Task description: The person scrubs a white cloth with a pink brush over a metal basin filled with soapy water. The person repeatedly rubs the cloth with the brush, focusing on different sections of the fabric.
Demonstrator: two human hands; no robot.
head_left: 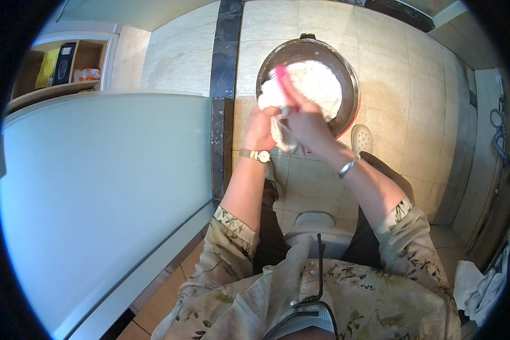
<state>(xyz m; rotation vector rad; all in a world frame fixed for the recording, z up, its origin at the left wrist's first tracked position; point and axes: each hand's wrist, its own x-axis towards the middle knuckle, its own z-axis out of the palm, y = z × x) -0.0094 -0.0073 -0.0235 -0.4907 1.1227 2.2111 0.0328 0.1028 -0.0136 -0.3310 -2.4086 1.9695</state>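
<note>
Cloth (270, 94), pale and bunched, sits clamped in my left hand (260, 128) over the near-left side of the dark round basin (324, 51)! My right hand (310, 123) is wrapped around a pink tool (285, 83), blurred but brush-like, seemingly touching the cloth. More white material (321, 85) lies inside the basin. Scrubbing looks like the step in hand, and the next move, I'd say, calls for a taut left grip and a firm stroke.

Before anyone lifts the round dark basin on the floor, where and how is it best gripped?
Probably by the basin's rim, one hand coming from each side. It is wide and round, so opposite holds should balance it; the left hand and right hand partly cover its near edge.
</note>
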